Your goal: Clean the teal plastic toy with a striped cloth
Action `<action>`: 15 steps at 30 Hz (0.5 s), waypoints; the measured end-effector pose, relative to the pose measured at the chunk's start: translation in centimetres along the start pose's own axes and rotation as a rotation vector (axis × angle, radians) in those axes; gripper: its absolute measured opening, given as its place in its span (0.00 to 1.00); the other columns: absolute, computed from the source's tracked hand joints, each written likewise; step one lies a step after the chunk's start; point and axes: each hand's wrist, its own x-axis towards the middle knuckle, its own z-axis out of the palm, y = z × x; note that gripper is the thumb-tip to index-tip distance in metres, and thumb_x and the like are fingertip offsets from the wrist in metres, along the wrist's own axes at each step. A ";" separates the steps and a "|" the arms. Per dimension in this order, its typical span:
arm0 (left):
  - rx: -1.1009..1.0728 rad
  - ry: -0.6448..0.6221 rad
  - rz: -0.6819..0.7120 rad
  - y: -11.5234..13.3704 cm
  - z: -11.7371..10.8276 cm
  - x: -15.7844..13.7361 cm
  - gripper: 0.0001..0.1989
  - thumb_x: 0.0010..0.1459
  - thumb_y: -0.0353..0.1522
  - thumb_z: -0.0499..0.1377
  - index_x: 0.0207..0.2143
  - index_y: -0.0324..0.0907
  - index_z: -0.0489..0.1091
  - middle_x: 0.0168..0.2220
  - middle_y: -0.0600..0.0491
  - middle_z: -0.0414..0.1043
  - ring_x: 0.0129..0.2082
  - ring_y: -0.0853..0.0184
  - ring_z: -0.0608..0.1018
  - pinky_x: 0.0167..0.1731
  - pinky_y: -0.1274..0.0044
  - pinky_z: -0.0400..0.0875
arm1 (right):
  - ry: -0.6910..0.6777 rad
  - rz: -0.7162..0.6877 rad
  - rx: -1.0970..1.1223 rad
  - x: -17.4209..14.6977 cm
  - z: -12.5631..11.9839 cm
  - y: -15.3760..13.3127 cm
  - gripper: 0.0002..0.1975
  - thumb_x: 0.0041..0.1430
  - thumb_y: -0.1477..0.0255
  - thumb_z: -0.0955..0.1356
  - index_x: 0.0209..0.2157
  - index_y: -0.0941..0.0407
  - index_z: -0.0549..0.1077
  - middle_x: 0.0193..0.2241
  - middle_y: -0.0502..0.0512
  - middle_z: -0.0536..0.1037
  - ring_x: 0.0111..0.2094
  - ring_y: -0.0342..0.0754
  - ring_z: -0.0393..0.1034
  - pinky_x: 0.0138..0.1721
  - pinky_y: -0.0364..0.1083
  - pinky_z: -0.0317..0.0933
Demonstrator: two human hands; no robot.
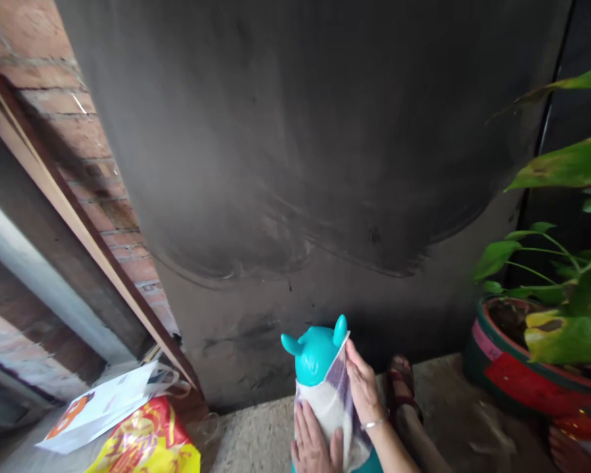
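Observation:
A turquoise rubber animal toy (pixel 317 355) with two upright ears or horns stands at the bottom centre, its lower part running out of view. A white and purple cloth (pixel 325 397) is draped round its body below the head. My left hand (pixel 314 441) lies flat on the front of the cloth, fingers spread. On the right side, my right hand (pixel 365 389), with a bracelet at the wrist, grips the cloth near its upper edge; its thumb is hidden. The toy's head is uncovered.
A dark, smeared panel (pixel 295 164) rises close in front. At right stands a potted plant (pixel 492 368) with broad leaves. A white paper bag (pixel 113 401) and a yellow-red plastic bag (pixel 152 437) lie at lower left. My sandalled foot (pixel 402 387) is beside the toy.

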 end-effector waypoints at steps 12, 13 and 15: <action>-0.014 -0.184 0.068 -0.6 -2.2 -2.5 0.32 0.61 0.39 0.46 0.63 0.30 0.47 0.66 0.34 0.52 0.64 0.51 0.62 0.55 0.59 0.68 | -0.105 0.025 -0.557 -8.4 -3.9 6.2 0.27 0.64 0.70 0.50 0.49 0.56 0.75 0.48 0.63 0.77 0.52 0.57 0.71 0.51 0.55 0.68; -0.006 -0.196 0.076 -0.5 -2.8 -3.1 0.32 0.61 0.39 0.47 0.63 0.32 0.48 0.66 0.35 0.52 0.65 0.51 0.61 0.55 0.58 0.68 | -0.098 0.024 -0.604 -10.0 -4.8 6.1 0.27 0.63 0.71 0.50 0.45 0.56 0.77 0.48 0.65 0.77 0.52 0.59 0.71 0.50 0.57 0.68; 0.016 -0.236 0.088 -0.4 -4.3 -4.6 0.31 0.60 0.39 0.48 0.63 0.35 0.50 0.66 0.37 0.52 0.65 0.51 0.60 0.55 0.57 0.67 | -0.087 0.034 -0.683 -13.0 -6.3 5.2 0.26 0.62 0.70 0.51 0.44 0.54 0.77 0.49 0.64 0.76 0.53 0.61 0.69 0.48 0.60 0.68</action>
